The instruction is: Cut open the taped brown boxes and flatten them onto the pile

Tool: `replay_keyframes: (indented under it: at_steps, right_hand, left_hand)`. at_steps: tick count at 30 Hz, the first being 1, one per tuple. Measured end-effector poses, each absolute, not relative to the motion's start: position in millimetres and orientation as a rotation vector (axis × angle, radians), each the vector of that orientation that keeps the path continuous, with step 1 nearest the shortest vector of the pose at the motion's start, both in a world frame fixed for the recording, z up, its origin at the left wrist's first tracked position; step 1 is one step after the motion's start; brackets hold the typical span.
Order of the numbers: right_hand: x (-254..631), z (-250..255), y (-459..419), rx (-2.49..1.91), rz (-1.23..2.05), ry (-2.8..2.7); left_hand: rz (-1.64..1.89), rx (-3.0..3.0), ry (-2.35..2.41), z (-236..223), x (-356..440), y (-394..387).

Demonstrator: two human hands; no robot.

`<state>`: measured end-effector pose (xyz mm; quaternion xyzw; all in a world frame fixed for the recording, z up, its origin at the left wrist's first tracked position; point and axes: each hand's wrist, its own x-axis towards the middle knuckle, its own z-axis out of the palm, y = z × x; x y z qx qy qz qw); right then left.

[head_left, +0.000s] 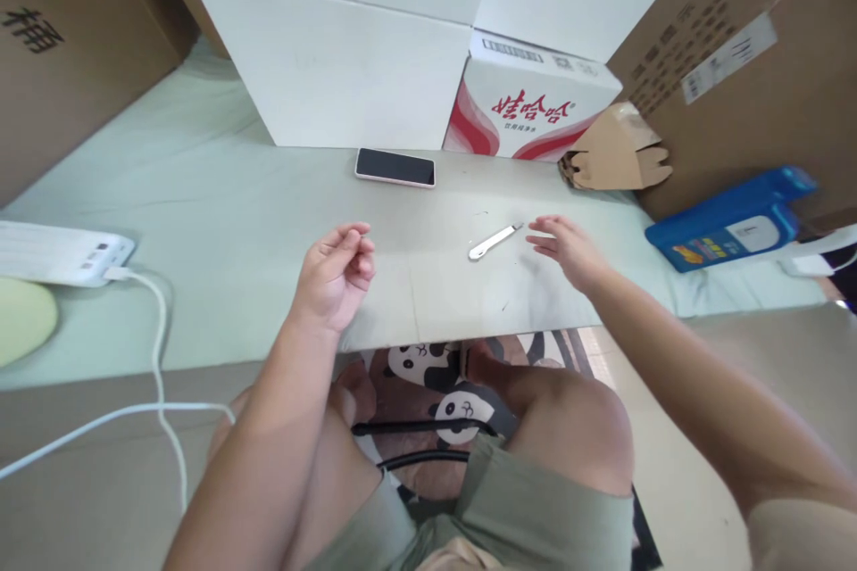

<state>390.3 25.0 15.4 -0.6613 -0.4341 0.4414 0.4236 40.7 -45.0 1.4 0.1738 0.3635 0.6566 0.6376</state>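
Observation:
A white utility knife lies slantwise on the pale green covered surface, its tip up to the right. My right hand hovers just right of that tip, fingers stretched out and slightly apart, holding nothing. Over to the left, my left hand is raised with its thumb pressed to its curled fingers. Whether a small thing sits in that pinch cannot be made out. Beyond the hands, a phone with a dark screen lies flat near a white panel.
Behind stands a white-and-red printed carton. Cut cardboard pieces and a blue container are at the right, by a large brown box. A white power strip with a cable lies left.

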Motion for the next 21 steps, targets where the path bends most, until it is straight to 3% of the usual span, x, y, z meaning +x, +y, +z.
replay_keyframes:
  at_steps: [10,15,21]
  right_hand:
    - [177,56,-49,-1.068,0.668,-2.38]
    - [107,57,-66,-0.983,0.606,-2.617]
    - [64,44,-53,-0.991,0.619,-2.684]
  left_hand:
    - [1.5,0.416,0.647,4,65,-58]
    - [2.203,0.409,0.672,32,87,-72]
    - [2.214,0.388,0.853,33,56,-60]
